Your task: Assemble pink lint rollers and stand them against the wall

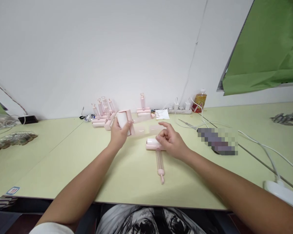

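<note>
My left hand [119, 135] is closed around a pink lint roller [123, 119], raised above the table with its white roll upright. Lying in front of me is a second lint roller [152, 142], its clear pink handle [160, 162] pointing toward the near edge. Over the right end of its white roll is my right hand [172, 141], index finger stretched out and the other fingers curled. The thumb is at the roll; whether it touches cannot be made out. Behind the hands lie pale clear pink pieces [156, 129], partly blurred.
Several pink lint rollers [102, 110] stand at the back left, and another [143, 104] stands near the wall. A power strip [183, 111], a bottle [199, 100] and white cables are at the back right. A pixelated object [217, 141] lies right of my hand. A white charger [283, 193] is nearer.
</note>
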`<state>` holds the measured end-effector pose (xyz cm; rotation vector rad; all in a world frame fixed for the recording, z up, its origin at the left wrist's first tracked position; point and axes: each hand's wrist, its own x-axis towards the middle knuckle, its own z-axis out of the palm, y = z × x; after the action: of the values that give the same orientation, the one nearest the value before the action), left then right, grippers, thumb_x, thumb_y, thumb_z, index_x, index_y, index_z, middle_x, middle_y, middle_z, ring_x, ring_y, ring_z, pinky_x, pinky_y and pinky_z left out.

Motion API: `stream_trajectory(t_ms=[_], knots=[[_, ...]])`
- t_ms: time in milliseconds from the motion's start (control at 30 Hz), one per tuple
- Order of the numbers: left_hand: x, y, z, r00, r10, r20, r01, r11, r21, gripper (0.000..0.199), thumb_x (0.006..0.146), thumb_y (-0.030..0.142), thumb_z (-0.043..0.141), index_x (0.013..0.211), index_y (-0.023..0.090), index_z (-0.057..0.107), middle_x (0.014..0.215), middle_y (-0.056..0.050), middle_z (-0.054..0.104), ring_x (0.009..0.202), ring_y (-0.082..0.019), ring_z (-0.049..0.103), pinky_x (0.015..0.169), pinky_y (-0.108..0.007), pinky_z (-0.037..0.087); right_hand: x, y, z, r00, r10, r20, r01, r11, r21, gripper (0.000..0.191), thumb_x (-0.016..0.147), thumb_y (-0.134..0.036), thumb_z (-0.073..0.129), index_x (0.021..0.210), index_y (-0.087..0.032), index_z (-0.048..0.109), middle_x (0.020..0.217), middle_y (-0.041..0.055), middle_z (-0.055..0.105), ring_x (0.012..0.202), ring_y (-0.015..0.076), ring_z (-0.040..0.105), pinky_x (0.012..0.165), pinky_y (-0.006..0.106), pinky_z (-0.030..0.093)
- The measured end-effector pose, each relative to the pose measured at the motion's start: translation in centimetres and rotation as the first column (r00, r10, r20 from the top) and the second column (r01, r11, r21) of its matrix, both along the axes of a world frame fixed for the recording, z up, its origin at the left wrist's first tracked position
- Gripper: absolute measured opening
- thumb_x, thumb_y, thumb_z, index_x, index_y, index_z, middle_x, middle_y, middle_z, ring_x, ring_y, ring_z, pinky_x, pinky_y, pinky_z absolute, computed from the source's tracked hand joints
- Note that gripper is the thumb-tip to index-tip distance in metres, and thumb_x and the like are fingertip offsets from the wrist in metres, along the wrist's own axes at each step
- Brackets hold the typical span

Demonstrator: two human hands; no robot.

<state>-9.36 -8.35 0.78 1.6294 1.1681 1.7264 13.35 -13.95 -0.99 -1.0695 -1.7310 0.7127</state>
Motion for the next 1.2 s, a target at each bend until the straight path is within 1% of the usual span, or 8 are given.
stream_trajectory(t_ms=[133,233,400,533,667,767,867,1200], knots=[[-1.6,1.4,1.0,0.946,-0.019,0.325,0.050,0.995,-0.088,0.040,0.070,0.043,0.069,0.096,0.019,0.051,0.083,0.000,0.059,0.058,-0.011,0.055,0.051,-0.027,0.050,-0.7,-1.6,0.4,0.828,0.139,0.543,-0.115,0.990,-0.078,0.024,0.081,-0.040,0.059,0.097,-0.023,0.066,0.065,0.0000,0.061,0.058,0.0152,0.053,0.054,0.025,0.032],[-1.7,1.5,1.1,0.917,-0.060,0.394,0.109,0.989,-0.104,0.040,0.068,0.041,0.070,0.093,0.019,0.049,0.079,0.001,0.057,0.053,-0.010,0.052,0.045,-0.024,0.048,-0.5,-2.1,1.0,0.693,0.271,0.668,-0.119,0.957,-0.266,0.018,0.077,-0.033,0.060,0.064,-0.021,0.064,0.060,0.0009,0.062,0.053,0.0144,0.050,0.050,0.025,0.027],[-2.0,1.1,0.9,0.934,-0.203,0.295,0.225,0.973,-0.042,0.039,0.068,0.041,0.069,0.095,0.019,0.051,0.081,0.000,0.058,0.061,-0.012,0.055,0.051,-0.024,0.049,2.0,-0.8,1.7,0.620,0.241,0.746,0.062,0.934,-0.353,0.026,0.069,-0.017,0.055,0.045,-0.020,0.046,0.045,-0.0010,0.049,0.043,0.0123,0.040,0.047,0.027,0.021],[-3.0,-0.2,2.0,0.890,-0.455,0.028,0.451,0.871,-0.196,0.043,0.071,0.042,0.068,0.104,0.018,0.054,0.079,-0.001,0.060,0.066,-0.015,0.058,0.057,-0.026,0.049,4.0,1.1,1.8,0.647,0.020,0.762,0.239,0.944,-0.228,0.030,0.073,-0.023,0.055,0.046,-0.020,0.042,0.047,0.0002,0.048,0.042,0.0128,0.038,0.047,0.028,0.020],[-2.9,-2.0,3.2,0.624,-0.735,-0.267,0.544,0.654,-0.526,0.035,0.071,0.037,0.070,0.098,0.017,0.059,0.085,-0.001,0.063,0.075,-0.017,0.060,0.061,-0.025,0.046,3.5,1.4,1.9,0.805,-0.260,0.533,0.296,0.955,0.019,0.032,0.084,-0.036,0.051,0.056,-0.020,0.045,0.056,-0.0001,0.050,0.053,0.0148,0.044,0.052,0.027,0.026],[-1.7,-2.8,3.0,0.448,-0.826,-0.341,0.533,0.553,-0.640,0.034,0.070,0.036,0.071,0.096,0.017,0.059,0.088,-0.001,0.063,0.080,-0.018,0.060,0.066,-0.025,0.046,1.6,0.5,1.2,0.989,0.005,0.150,0.001,0.999,-0.044,0.030,0.088,-0.046,0.048,0.072,-0.020,0.050,0.063,-0.0023,0.050,0.060,0.0139,0.046,0.057,0.025,0.034],[-0.7,-2.9,2.3,0.394,-0.849,-0.350,0.532,0.522,-0.666,0.036,0.071,0.036,0.070,0.099,0.017,0.058,0.089,-0.001,0.061,0.080,-0.017,0.058,0.066,-0.024,0.044,-0.2,-0.3,-0.4,0.954,0.297,-0.036,-0.300,0.944,-0.136,0.029,0.080,-0.045,0.064,0.089,-0.021,0.050,0.071,-0.0039,0.049,0.062,0.0116,0.044,0.056,0.023,0.036],[-0.7,-1.9,0.5,0.310,-0.891,-0.332,0.517,0.451,-0.727,0.035,0.072,0.040,0.070,0.095,0.018,0.057,0.089,-0.001,0.056,0.079,-0.016,0.054,0.064,-0.023,0.042,-1.9,-0.1,-2.5,0.905,0.298,-0.303,-0.393,0.857,-0.334,0.038,0.067,-0.031,0.075,0.089,-0.022,0.046,0.067,-0.0083,0.047,0.053,0.0085,0.046,0.044,0.020,0.041]])
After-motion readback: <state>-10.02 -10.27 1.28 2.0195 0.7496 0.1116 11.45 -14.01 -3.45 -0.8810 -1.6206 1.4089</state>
